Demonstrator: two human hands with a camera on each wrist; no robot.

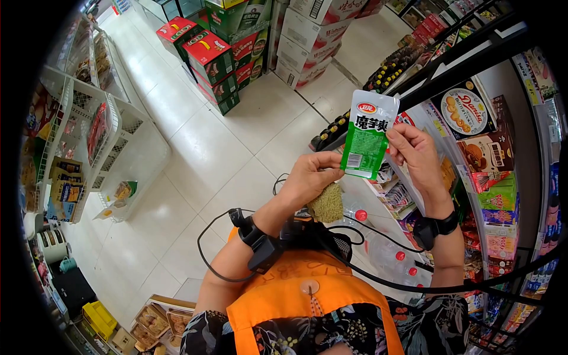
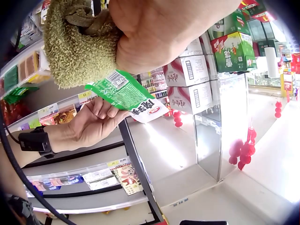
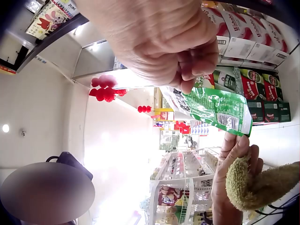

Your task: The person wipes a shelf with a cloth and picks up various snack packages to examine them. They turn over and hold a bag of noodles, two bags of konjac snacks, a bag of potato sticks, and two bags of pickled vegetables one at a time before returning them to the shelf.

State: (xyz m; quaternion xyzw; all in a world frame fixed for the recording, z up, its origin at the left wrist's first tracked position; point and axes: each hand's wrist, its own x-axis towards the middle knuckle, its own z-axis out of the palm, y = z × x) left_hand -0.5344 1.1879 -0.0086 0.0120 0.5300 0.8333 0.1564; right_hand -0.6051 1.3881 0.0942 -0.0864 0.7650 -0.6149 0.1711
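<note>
A green and white snack packet (image 1: 368, 139) with Chinese lettering and a barcode is held up in front of the body, between both hands. My left hand (image 1: 309, 182) pinches its lower left corner between thumb and finger. The same hand also holds a folded yellow-green cloth (image 1: 327, 204), which hangs below the palm and looms large in the left wrist view (image 2: 79, 51). On the packet's other side, my right hand (image 1: 418, 155) pinches the right edge. In the right wrist view, the right hand (image 3: 154, 40) covers part of the packet's upper end.
Shelves of boxed and bagged snacks, among them a cookie box (image 1: 464, 111), rise close at the right. Large bottles with red caps (image 1: 387, 255) stand by the body. Stacked drink cartons (image 1: 208, 52) are ahead, and a white rack (image 1: 127, 148) is at left. Cables loop between the wrists.
</note>
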